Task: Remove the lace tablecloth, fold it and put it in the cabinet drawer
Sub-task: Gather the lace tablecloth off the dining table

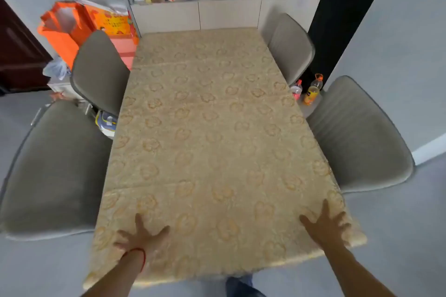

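A beige lace tablecloth with an orange flower pattern lies spread flat over the whole dining table, and its edges hang over the near side. My left hand rests on the cloth near the front left corner, fingers spread; a red string circles its wrist. My right hand rests flat on the cloth near the front right corner, fingers spread too. Beyond the table's far end stands a light cabinet with flat fronts.
Four grey chairs flank the table: front left, back left, back right, front right. Orange bags stand at the back left. Bottles sit on the floor at the right. The cabinet shelf holds several bottles and jars.
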The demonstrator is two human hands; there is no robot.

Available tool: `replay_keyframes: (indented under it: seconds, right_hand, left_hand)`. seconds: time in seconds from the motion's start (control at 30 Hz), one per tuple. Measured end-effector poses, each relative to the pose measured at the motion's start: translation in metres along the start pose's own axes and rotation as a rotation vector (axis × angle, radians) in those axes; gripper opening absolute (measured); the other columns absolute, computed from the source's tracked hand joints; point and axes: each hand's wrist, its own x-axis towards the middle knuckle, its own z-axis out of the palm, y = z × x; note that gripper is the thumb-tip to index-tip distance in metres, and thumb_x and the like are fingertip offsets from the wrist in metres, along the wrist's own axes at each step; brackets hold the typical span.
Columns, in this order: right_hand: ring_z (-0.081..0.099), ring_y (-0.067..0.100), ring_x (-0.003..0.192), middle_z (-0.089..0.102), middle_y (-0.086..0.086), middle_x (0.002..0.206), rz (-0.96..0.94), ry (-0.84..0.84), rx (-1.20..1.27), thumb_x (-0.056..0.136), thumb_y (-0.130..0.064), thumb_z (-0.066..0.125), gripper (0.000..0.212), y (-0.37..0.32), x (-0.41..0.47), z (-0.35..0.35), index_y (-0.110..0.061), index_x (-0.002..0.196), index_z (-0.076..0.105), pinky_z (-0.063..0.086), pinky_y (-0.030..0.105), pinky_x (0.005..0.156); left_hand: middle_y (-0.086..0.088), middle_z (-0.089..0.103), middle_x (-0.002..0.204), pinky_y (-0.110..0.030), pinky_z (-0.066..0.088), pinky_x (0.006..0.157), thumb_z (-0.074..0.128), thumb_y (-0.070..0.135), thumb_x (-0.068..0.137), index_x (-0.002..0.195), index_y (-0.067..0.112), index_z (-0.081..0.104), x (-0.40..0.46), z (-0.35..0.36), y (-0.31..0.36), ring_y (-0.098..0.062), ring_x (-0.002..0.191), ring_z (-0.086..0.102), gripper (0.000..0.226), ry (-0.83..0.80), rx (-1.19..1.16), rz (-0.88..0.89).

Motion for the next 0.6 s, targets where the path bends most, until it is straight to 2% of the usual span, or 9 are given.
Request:
replay_keyframes:
  seconds: [0.07, 0.17, 0.3, 0.4, 0.47, 0.5, 0.57, 0.6]
  right_hand:
    - [-0.016, 0.045, 0.158, -0.028, 0.018, 0.170, 0.086, 0.036, 0.098, 0.089, -0.062, 0.070, 0.118, -0.010, 0.012, 0.005, -0.029, 0.166, -0.015, 0.003, 0.072, 0.123]
    - [-0.018, 0.050, 0.156, -0.025, 0.021, 0.170, 0.108, 0.075, 0.072, 0.086, -0.069, 0.068, 0.124, -0.035, 0.014, 0.028, -0.023, 0.166, -0.015, -0.004, 0.071, 0.122]
    - [-0.004, 0.050, 0.158, -0.003, 0.023, 0.174, 0.007, 0.166, 0.041, 0.092, -0.057, 0.067, 0.110, -0.049, 0.012, 0.053, -0.014, 0.167, -0.001, 0.002, 0.067, 0.125]
    - [0.018, 0.042, 0.156, 0.023, 0.021, 0.170, -0.194, 0.178, 0.087, 0.094, -0.043, 0.069, 0.098, -0.070, 0.004, 0.062, -0.011, 0.166, 0.010, 0.016, 0.058, 0.124]
    - [0.036, 0.037, 0.151, 0.034, 0.017, 0.167, -0.365, 0.107, 0.171, 0.097, -0.030, 0.070, 0.091, -0.099, 0.000, 0.065, -0.015, 0.167, 0.013, 0.029, 0.049, 0.120]
    - [0.043, 0.037, 0.148, 0.039, 0.014, 0.166, -0.433, 0.022, 0.230, 0.097, -0.025, 0.070, 0.091, -0.117, -0.001, 0.064, -0.018, 0.167, 0.014, 0.036, 0.046, 0.116]
    - [0.055, 0.037, 0.138, 0.050, 0.012, 0.159, -0.516, -0.141, 0.324, 0.097, -0.027, 0.071, 0.088, -0.154, -0.005, 0.059, -0.022, 0.167, 0.018, 0.048, 0.043, 0.108]
    - [0.058, 0.034, 0.136, 0.055, 0.009, 0.155, -0.552, -0.216, 0.343, 0.098, -0.030, 0.070, 0.084, -0.168, -0.009, 0.057, -0.023, 0.166, 0.021, 0.050, 0.039, 0.105]
  left_hand:
    - [-0.026, -0.023, 0.165, -0.066, 0.012, 0.120, 0.069, 0.072, 0.077, 0.162, 0.034, -0.008, 0.003, 0.013, 0.017, -0.052, 0.152, -0.016, 0.121, 0.042, -0.051, -0.054]
    - [-0.027, -0.020, 0.166, -0.071, 0.012, 0.118, 0.074, 0.075, 0.070, 0.163, 0.029, -0.006, 0.000, 0.034, 0.041, -0.052, 0.152, -0.012, 0.131, 0.128, -0.082, -0.112]
    - [-0.028, 0.003, 0.166, -0.068, 0.023, 0.115, 0.079, 0.064, 0.071, 0.162, 0.020, 0.009, -0.005, 0.056, 0.064, -0.049, 0.152, 0.009, 0.123, 0.232, -0.092, -0.096]
    - [-0.024, 0.018, 0.163, -0.063, 0.025, 0.115, 0.079, 0.056, 0.075, 0.160, 0.017, 0.017, -0.020, 0.068, 0.089, -0.045, 0.150, 0.017, 0.112, 0.247, -0.163, -0.008]
    - [-0.020, 0.029, 0.162, -0.055, 0.026, 0.119, 0.076, 0.051, 0.082, 0.160, 0.016, 0.021, -0.030, 0.072, 0.116, -0.040, 0.151, 0.023, 0.102, 0.214, -0.295, 0.097]
    - [-0.016, 0.040, 0.157, -0.051, 0.032, 0.118, 0.075, 0.050, 0.084, 0.157, 0.017, 0.027, -0.035, 0.071, 0.133, -0.037, 0.147, 0.032, 0.094, 0.189, -0.387, 0.160]
    - [-0.007, 0.057, 0.139, -0.045, 0.046, 0.106, 0.074, 0.054, 0.083, 0.145, 0.022, 0.037, -0.044, 0.063, 0.171, -0.031, 0.131, 0.052, 0.079, 0.116, -0.604, 0.252]
    - [-0.006, 0.055, 0.142, -0.042, 0.046, 0.103, 0.074, 0.058, 0.082, 0.151, 0.025, 0.031, -0.047, 0.057, 0.192, -0.028, 0.130, 0.053, 0.087, 0.048, -0.690, 0.277]
